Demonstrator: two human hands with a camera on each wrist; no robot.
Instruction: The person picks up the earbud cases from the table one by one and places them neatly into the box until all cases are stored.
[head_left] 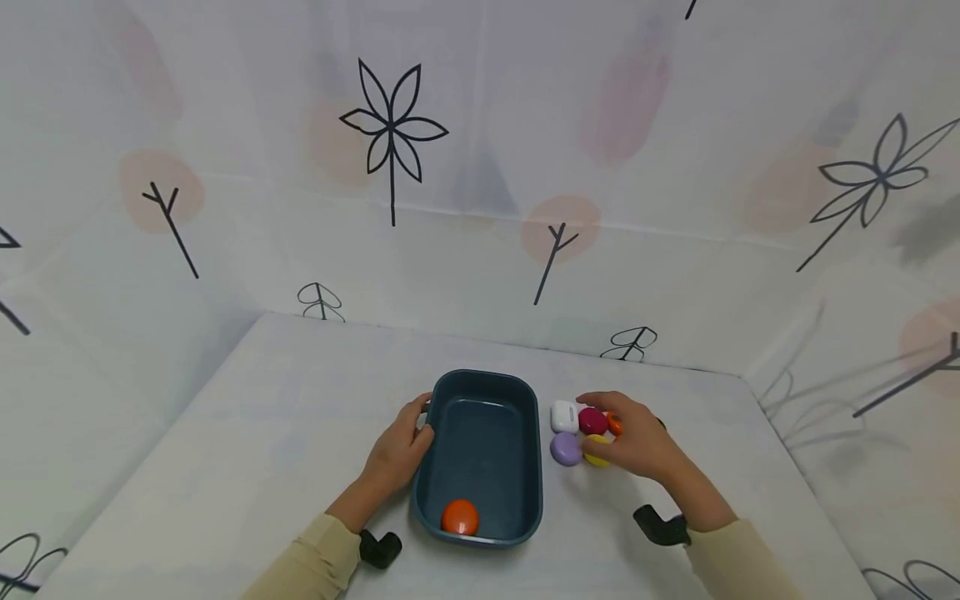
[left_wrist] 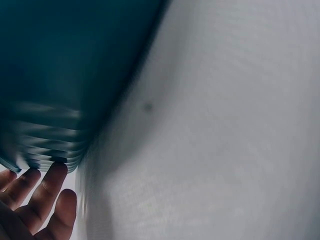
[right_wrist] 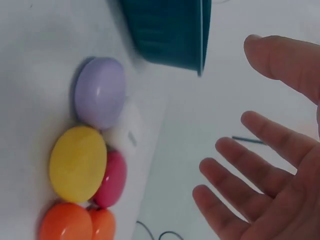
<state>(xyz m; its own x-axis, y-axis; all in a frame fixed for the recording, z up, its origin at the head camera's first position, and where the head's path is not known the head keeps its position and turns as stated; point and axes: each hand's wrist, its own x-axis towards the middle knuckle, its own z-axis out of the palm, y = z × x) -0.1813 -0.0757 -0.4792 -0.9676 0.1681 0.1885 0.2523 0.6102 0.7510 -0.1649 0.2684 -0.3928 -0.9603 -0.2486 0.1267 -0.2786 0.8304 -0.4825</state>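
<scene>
A dark teal bin [head_left: 487, 433] with rounded corners stands on the white surface, with a round, shiny orange piece [head_left: 460, 517] in its near end. My left hand [head_left: 401, 446] lies along the bin's left side; in the left wrist view its fingertips [left_wrist: 57, 170] touch the ridged outer wall. To the bin's right, my right hand [head_left: 633, 437] hovers with spread fingers over a cluster of smooth rounded pieces: purple [right_wrist: 101, 93], yellow [right_wrist: 78, 164], magenta [right_wrist: 111, 179] and orange [right_wrist: 66, 223]. A white rounded-square piece [head_left: 565, 417] sits among them. The right palm holds nothing.
White cloth with printed flowers and twigs hangs behind and beside the table [head_left: 225, 467]. A black wrist mount [head_left: 380, 550] sits at the left wrist, and another black mount [head_left: 660, 526] at the right.
</scene>
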